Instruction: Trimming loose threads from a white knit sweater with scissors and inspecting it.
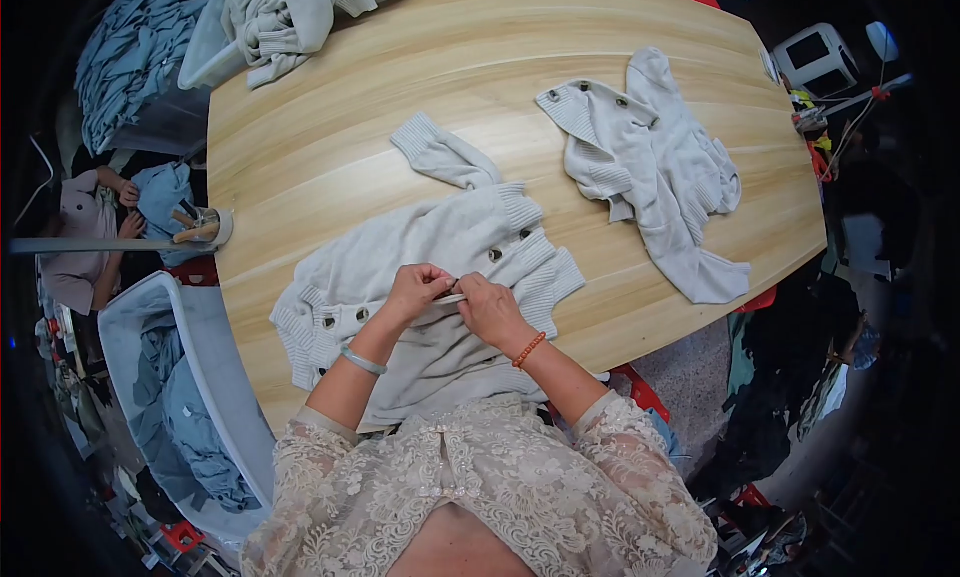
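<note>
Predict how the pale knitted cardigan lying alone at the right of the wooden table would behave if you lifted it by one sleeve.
The crumpled cardigan would probably hang limp, since it already lies in soft folds. It looks fairly light, being thin knit. Pushed across the smooth table, it would likely bunch up rather than slide whole.

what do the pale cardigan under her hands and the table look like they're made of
Cardigan: soft knitted yarn, likely wool or acrylic; ribbed cuffs and hem show, matte surface. Table: light wood or wood-look laminate; streaky grain, smooth slight sheen, so I cannot tell which.
</note>
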Tool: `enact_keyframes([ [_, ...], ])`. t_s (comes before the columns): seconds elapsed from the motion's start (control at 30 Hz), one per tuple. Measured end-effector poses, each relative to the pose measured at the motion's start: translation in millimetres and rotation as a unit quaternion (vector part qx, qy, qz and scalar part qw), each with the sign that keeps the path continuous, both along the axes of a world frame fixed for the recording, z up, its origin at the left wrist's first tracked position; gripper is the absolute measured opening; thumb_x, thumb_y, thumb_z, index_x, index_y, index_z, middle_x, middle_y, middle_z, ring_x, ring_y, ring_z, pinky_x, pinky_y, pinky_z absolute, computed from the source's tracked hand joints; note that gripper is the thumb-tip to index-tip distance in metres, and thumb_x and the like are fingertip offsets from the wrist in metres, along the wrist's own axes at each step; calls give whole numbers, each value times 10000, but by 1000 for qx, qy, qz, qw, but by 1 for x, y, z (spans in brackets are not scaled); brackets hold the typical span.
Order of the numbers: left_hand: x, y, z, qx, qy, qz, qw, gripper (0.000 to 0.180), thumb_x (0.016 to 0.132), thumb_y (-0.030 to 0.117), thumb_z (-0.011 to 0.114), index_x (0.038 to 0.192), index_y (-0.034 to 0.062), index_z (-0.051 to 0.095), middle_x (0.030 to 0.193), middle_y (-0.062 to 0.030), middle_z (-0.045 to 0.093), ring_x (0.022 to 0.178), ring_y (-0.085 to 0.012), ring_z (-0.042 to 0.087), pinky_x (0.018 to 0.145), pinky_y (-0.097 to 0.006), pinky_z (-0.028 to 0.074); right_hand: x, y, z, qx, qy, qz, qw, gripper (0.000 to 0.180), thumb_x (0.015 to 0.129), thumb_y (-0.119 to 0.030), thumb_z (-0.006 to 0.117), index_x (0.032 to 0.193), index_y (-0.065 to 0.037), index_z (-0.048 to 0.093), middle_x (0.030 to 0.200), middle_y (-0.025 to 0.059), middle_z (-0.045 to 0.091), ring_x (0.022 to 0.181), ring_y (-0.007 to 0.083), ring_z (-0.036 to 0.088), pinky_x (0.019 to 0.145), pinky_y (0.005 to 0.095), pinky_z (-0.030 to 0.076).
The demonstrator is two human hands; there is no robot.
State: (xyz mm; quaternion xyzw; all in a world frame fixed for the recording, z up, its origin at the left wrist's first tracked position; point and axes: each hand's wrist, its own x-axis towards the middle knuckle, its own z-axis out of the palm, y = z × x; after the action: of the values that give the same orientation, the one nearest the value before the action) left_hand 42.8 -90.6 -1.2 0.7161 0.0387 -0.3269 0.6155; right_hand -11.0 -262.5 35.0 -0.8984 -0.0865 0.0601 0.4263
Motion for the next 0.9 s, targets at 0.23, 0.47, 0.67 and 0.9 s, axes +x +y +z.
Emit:
enact_keyframes([
  [0.23,-6,19,-15,83,-73,-73,991,188,802,185,686,847,5,717,735,-53,699,660,-63,582,616,-259,491,-1,17,-1,-4,-2,33,999,320,786,-97,655,1094,-66,571,966,156,630,818,332,634,689,413,513],
  [0.47,-32,8,-8,62,-278,-168,944,262,676,186,647,855,-3,675,813,-196,663,737,-334,633,663,-404,497,-9,-1,13,17,49,85,995,231,798,-151,637,978,-7,635,835,198,620,738,362,615,666,427,488],
  [0.67,-34,6,11,120,-298,-98,942,201,694,155,587,809,7,660,805,-200,641,785,-384,606,688,-447,477,12,-10,15,17,48,176,983,291,746,-26,552,1006,18,674,723,220,610,654,333,614,648,400,478],
  [0.9,-25,20,8,96,-274,-131,948,201,718,154,589,852,23,661,805,-177,642,776,-359,610,685,-427,476,10,1,21,17,71,110,991,218,741,25,545,908,41,685,713,182,617,649,272,616,627,359,481],
])
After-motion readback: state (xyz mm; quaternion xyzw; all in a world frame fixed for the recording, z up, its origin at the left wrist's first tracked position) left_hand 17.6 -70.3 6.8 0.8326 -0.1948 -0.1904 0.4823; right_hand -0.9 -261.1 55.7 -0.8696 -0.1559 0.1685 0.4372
